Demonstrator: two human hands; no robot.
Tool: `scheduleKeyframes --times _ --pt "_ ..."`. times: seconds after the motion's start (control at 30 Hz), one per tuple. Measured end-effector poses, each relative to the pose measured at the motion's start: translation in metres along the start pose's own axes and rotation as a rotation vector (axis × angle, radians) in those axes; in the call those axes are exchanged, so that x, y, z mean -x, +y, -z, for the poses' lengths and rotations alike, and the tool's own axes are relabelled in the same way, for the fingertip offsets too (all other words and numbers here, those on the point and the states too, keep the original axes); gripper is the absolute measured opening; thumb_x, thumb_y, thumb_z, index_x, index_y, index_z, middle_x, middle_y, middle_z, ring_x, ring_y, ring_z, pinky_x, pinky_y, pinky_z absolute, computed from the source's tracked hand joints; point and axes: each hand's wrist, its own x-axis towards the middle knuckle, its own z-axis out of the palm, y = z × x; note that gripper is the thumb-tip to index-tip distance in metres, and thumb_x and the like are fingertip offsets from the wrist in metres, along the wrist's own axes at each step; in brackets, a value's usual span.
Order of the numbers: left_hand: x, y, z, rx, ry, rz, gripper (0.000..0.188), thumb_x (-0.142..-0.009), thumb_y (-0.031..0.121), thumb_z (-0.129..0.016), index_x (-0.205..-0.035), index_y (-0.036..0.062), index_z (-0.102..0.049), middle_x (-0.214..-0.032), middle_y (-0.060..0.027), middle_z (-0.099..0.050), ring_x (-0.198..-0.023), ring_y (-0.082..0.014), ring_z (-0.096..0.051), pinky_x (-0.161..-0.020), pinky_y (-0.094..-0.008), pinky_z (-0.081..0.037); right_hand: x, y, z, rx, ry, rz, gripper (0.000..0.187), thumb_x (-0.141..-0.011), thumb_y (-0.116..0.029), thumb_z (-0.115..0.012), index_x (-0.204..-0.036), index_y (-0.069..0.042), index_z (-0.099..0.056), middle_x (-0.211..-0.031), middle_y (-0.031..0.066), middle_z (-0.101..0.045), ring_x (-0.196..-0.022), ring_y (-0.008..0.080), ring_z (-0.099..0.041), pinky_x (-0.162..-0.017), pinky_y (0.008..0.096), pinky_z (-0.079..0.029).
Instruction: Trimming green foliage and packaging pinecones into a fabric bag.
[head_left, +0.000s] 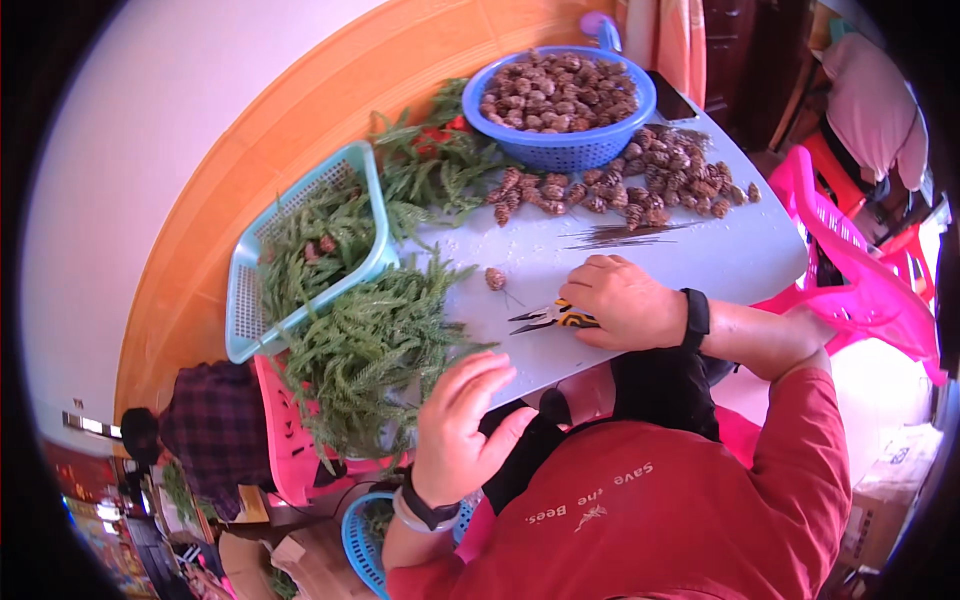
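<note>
My right hand (625, 300) is closed over the yellow and black handles of a pair of pliers (540, 317), whose jaws point left and stand apart just over the table. Past the jaws lies a single pine cone (495, 279) with a thin wire trailing from it. My left hand (465, 425) is raised at the table's near edge, fingers stretched and thumb apart, holding nothing. Beside it, green artificial pine sprigs (365, 345) lie in a heap. A bundle of thin dark wires (625, 236) rests beyond my right hand.
Loose pine cones (680, 170) spread over the far part of the grey table (740, 260). Behind them stands a blue basket (560, 152) full of cones. A teal basket (375, 215) holds green sprigs at left. A pink chair (850, 280) stands at right, a blue basket (360, 545) lower left.
</note>
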Motion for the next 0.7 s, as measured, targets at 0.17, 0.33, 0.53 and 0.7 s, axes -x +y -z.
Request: scheduleKeyframes --times 0.17,0.33,0.53,0.7 --pt "0.006 -0.004 -0.029 0.113 -0.035 0.103 0.036 -0.073 0.013 -0.075 -0.103 -0.0013 -0.062 -0.105 -0.0162 -0.063 -0.098 -0.0307 -0.061 -0.086 -0.0362 -0.048 -0.001 -0.001 -0.002 0.008 -0.053 0.005 0.032 -0.069 -0.024 -0.068 -0.089 -0.002 -0.057 -0.090 0.0133 -0.055 -0.092 0.0322 -0.054 -0.082 0.0424 -0.045" --pt "0.004 -0.006 -0.045 0.137 -0.053 0.163 0.034 -0.075 0.015 -0.074 -0.102 -0.0010 -0.062 -0.104 -0.0153 -0.063 -0.095 -0.0301 -0.061 -0.083 -0.0356 -0.049 0.001 -0.003 -0.003 0.022 -0.051 0.016 0.032 -0.069 -0.024 -0.068 -0.089 -0.001 -0.058 -0.090 0.0138 -0.055 -0.092 0.0327 -0.054 -0.082 0.0426 -0.045" --pt "0.011 -0.015 -0.055 0.080 0.001 0.184 0.033 -0.076 0.017 -0.073 -0.101 -0.0004 -0.062 -0.103 -0.0143 -0.063 -0.093 -0.0310 -0.061 -0.081 -0.0363 -0.049 0.005 -0.002 0.009 0.032 -0.125 -0.078 0.044 -0.069 -0.024 -0.071 -0.103 -0.001 -0.055 -0.101 0.0149 -0.054 -0.099 0.0334 -0.051 -0.088 0.0416 -0.042" --pt "0.012 -0.019 -0.064 0.089 0.028 0.179 0.032 -0.075 0.016 -0.073 -0.100 -0.0007 -0.061 -0.103 -0.0143 -0.063 -0.094 -0.0317 -0.060 -0.081 -0.0372 -0.049 0.002 -0.004 0.010 0.047 -0.128 -0.080 0.048 -0.068 -0.025 -0.073 -0.104 0.000 -0.054 -0.102 0.0153 -0.053 -0.098 0.0339 -0.051 -0.088 0.0417 -0.042"
